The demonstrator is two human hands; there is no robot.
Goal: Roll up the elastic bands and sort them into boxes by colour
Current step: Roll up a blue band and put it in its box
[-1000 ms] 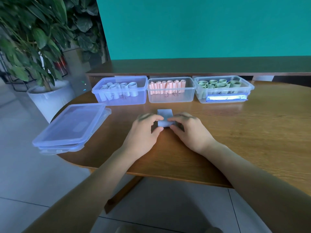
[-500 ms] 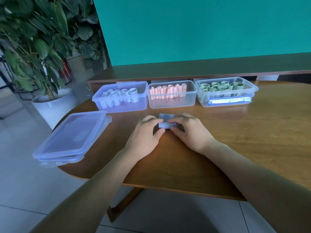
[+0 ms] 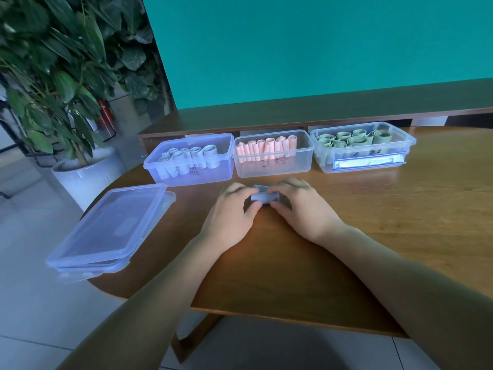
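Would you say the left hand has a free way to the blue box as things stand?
Probably yes. The blue box stands open just beyond the left hand, with bare table between them; the lids lie off to the side. The hand does grip the blue band, shared with the right hand.

Blue band (image 3: 264,196), teal wall (image 3: 320,49)
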